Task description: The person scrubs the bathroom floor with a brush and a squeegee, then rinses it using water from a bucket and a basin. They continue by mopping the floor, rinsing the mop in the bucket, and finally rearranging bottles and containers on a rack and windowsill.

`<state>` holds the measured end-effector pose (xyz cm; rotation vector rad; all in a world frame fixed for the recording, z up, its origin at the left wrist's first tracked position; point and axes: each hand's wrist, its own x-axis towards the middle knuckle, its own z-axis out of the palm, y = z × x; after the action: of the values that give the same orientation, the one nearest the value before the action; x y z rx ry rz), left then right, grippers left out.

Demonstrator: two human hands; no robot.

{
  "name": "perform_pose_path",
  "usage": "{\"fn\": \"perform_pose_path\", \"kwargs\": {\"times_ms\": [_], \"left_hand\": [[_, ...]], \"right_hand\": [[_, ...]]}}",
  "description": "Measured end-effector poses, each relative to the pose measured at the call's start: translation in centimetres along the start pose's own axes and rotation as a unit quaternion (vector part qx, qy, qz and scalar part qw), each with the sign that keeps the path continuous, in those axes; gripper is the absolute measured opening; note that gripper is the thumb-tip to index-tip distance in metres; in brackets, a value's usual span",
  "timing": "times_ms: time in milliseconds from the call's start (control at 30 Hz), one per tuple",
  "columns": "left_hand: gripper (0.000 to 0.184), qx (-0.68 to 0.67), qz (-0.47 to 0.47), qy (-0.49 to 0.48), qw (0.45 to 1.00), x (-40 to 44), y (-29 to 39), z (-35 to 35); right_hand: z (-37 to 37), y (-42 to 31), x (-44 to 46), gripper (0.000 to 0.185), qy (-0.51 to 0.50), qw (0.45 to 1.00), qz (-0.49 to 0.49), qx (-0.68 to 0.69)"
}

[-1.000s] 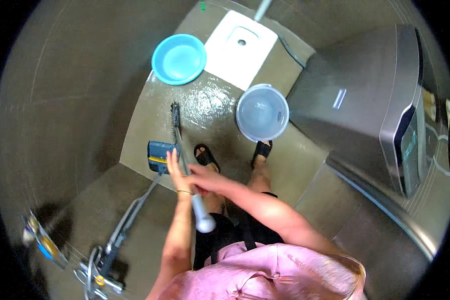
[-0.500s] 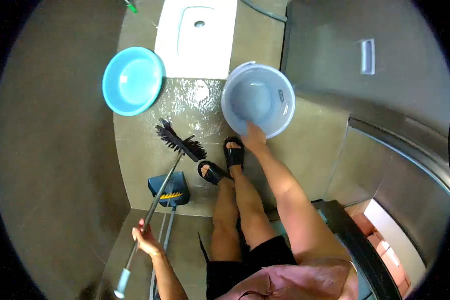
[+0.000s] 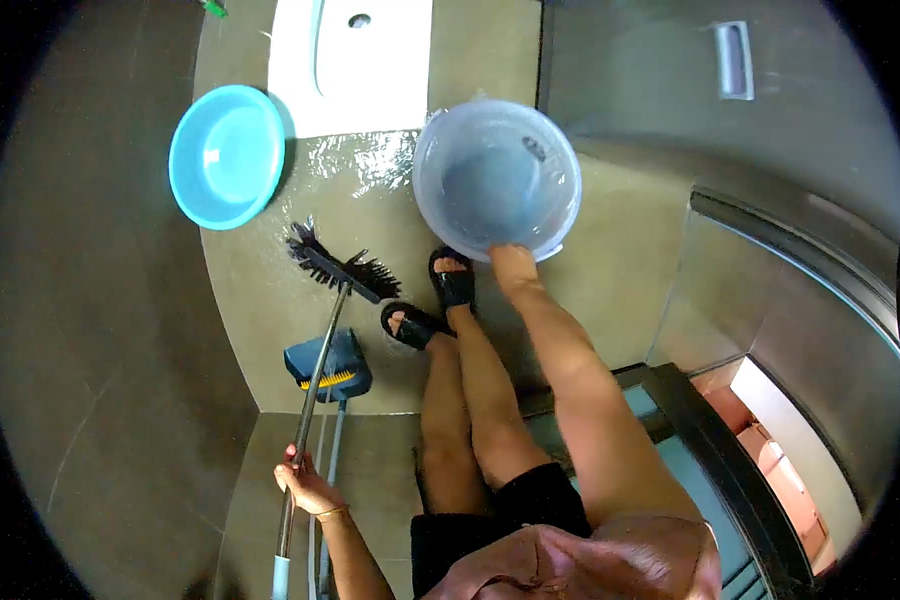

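Note:
My left hand [image 3: 308,486] is closed around the metal handle of a long-handled floor brush [image 3: 345,268], whose black bristled head rests on the wet floor. My right hand [image 3: 513,260] grips the near rim of a pale translucent bucket [image 3: 428,170], with the fingers partly hidden behind the rim. Water [image 3: 490,190] lies in the bucket, which looks tilted toward the toilet. Ahead of it is a white squat toilet [image 3: 370,95]. A light blue basin [image 3: 227,157] sits beside the toilet on the left.
A dark dustpan [image 3: 330,355] with a yellow-bristled brush [image 3: 327,381] stands by the left wall. My feet in black sandals [image 3: 452,285] are close to the bucket. Shiny water [image 3: 370,160] covers the floor before the toilet. A doorway frame [image 3: 710,450] is at the lower right.
The bucket appears larger and more tilted, with my right hand still on its rim. The floor brush stays in my left hand. The whole view has shifted slightly.

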<state>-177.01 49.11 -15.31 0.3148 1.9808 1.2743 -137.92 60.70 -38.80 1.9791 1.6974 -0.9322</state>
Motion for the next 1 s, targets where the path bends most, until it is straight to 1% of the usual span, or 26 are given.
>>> {"fn": "perform_pose_path", "kwargs": {"times_ms": [67,167,200,267,333,400,433,467,533,633,700,800,867,933,967,1000], "left_hand": [[0.025,0.007,0.012,-0.010,1.000,0.3,0.2,0.5],[0.025,0.015,0.009,0.002,1.000,0.3,0.4,0.2],[0.024,0.001,0.012,-0.002,1.000,0.3,0.5,0.5],[0.023,-0.021,0.019,-0.006,1.000,0.7,0.5,0.3],[0.022,-0.006,0.013,-0.022,1.000,0.6,0.6,-0.1],[0.021,0.016,0.009,-0.029,0.999,0.4,1.2,0.7],[0.021,0.020,0.006,-0.009,1.000,-0.1,1.4,1.3],[0.021,0.024,0.007,-0.015,1.000,0.0,1.2,1.3],[0.022,0.037,0.011,-0.027,0.999,0.3,1.1,0.6],[0.023,0.026,0.015,-0.031,0.999,-0.2,1.3,1.7],[0.024,0.047,0.016,-0.030,0.998,-0.3,1.6,2.0],[0.024,0.070,0.019,-0.031,0.997,-0.2,1.7,2.1],[0.024,0.074,0.020,-0.032,0.997,0.2,1.4,1.6],[0.024,0.067,0.017,-0.034,0.997,0.6,0.8,0.9],[0.025,0.063,0.026,-0.027,0.997,0.6,0.6,0.8],[0.025,0.055,0.025,-0.026,0.998,0.6,0.6,0.8]], "right_hand": [[-1.4,2.4,-0.4,0.015,-0.045,0.998,-0.014,-0.043],[-8.7,3.3,-1.8,0.018,-0.116,0.988,-0.054,-0.081],[-8.2,4.0,-2.1,0.017,-0.129,0.986,-0.057,-0.091],[-4.6,4.6,-3.0,0.017,-0.158,0.979,-0.069,-0.107],[-4.9,5.2,-7.1,0.020,-0.217,0.975,-0.019,-0.042],[-1.8,8.3,-8.5,0.018,-0.236,0.972,-0.005,-0.005],[-0.8,9.6,-9.0,0.017,-0.244,0.970,0.001,0.014],[-1.5,9.8,-9.1,0.017,-0.286,0.958,0.024,0.014],[-4.0,9.2,-9.3,0.016,-0.371,0.926,0.067,0.020],[-4.8,9.9,-9.6,0.006,-0.507,0.861,-0.020,-0.031],[-4.1,11.0,-9.9,0.014,-0.587,0.807,-0.038,-0.058],[-3.1,12.6,-10.2,0.028,-0.694,0.709,-0.065,-0.105],[-3.9,12.1,-10.0,0.034,-0.714,0.684,-0.078,-0.131],[-9.0,9.6,-10.7,0.039,-0.689,0.705,-0.083,-0.145],[-9.3,9.3,-10.4,0.042,-0.656,0.714,-0.119,-0.215],[-8.4,10.0,-9.9,0.040,-0.636,0.729,-0.125,-0.221]]}}
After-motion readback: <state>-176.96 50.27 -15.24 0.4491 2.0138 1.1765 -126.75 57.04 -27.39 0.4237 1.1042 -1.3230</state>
